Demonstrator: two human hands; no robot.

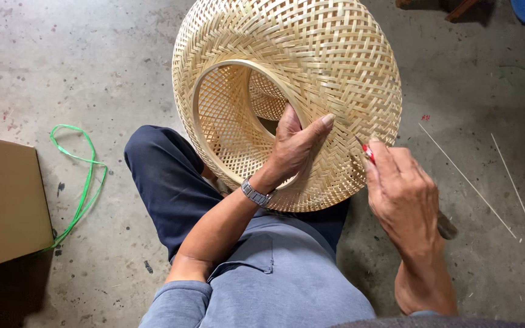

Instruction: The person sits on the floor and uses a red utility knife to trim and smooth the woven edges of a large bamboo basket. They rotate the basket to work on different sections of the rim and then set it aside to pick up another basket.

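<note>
Room: bare concrete floor [92, 73] around the woven bamboo basket [311, 67], which rests on the person's knee.
Edges: cardboard box [4, 200] cut off at left; green strap [83, 182] beside it.
Hidden: red-handled tool [368, 152] mostly covered.
Left hand [293, 149]: fingers inside the basket's rim, thumb outside, gripping it.
Right hand [402, 194]: closed on the tool, against the basket's outer edge.

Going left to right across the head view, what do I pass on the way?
Cardboard box → green plastic strap → left hand on the woven bamboo basket → right hand with a small red tool → thin bamboo strips.
</note>
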